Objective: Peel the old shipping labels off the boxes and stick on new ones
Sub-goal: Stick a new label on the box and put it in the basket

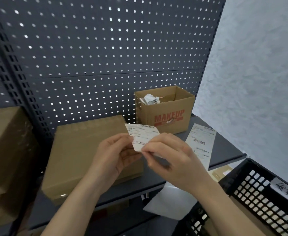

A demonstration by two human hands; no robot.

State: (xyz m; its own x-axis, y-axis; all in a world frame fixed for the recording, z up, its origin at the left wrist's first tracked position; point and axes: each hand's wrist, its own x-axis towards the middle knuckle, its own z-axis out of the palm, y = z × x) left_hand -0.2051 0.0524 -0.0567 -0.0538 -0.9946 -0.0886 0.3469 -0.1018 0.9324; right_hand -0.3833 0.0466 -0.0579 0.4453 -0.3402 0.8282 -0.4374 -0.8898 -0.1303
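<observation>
A white shipping label (142,135) with printed text and barcodes is held up between both hands, above a flat brown cardboard box (82,150) on the grey shelf (225,149). My left hand (116,154) pinches the label's left lower edge. My right hand (170,155) pinches its lower right corner, where a thin layer seems to separate from the sheet. Another long white label sheet (200,144) lies flat on the shelf to the right.
An open box marked MAKEUP (167,116) holds crumpled label scraps at the back right. Stacked brown boxes (5,150) stand at the left. A black plastic crate (262,193) sits at the lower right. A perforated grey panel (97,57) backs the shelf.
</observation>
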